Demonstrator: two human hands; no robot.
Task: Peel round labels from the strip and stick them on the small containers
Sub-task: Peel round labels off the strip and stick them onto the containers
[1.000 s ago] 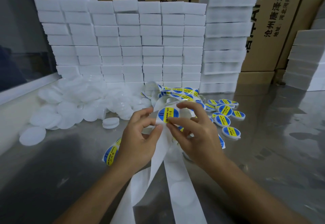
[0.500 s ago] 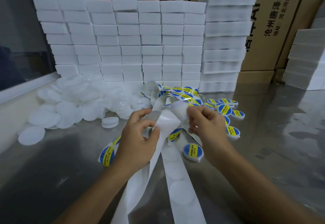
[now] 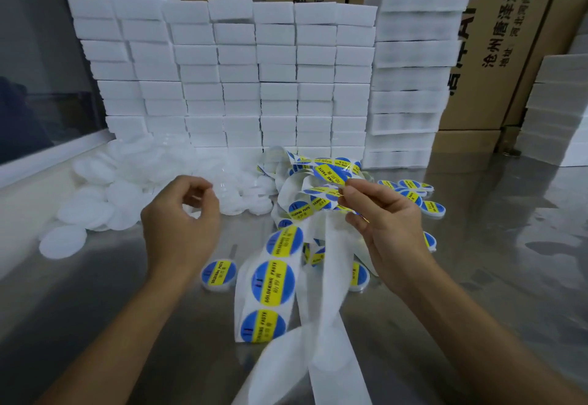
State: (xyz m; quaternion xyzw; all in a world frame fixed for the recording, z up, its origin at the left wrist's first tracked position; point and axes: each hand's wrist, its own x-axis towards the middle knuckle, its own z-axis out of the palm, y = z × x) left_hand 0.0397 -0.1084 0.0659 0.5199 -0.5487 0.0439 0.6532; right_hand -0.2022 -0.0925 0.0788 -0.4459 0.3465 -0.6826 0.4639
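My right hand (image 3: 386, 226) pinches a peeled round blue-and-yellow label (image 3: 328, 174) between thumb and forefinger, held up over the tangled strip. The white backing strip (image 3: 331, 280) runs down the table toward me, and one length of it (image 3: 273, 280) still carries labels. My left hand (image 3: 179, 220) hovers to the left of the strip with loosely curled fingers and holds nothing. It is just in front of the heap of unlabelled white containers (image 3: 127, 194). Labelled containers lie by the strip (image 3: 219, 274) and to the right (image 3: 431, 208).
A wall of stacked white boxes (image 3: 276, 80) closes the back of the steel table (image 3: 496, 277). Cardboard cartons (image 3: 499, 41) stand behind it, with more white boxes (image 3: 553, 111) at the far right. A window ledge (image 3: 47, 156) runs along the left.
My left hand has let go of the strip and moved left toward the white containers. My right hand has lifted the peeled label away. The strip has dropped onto the table.
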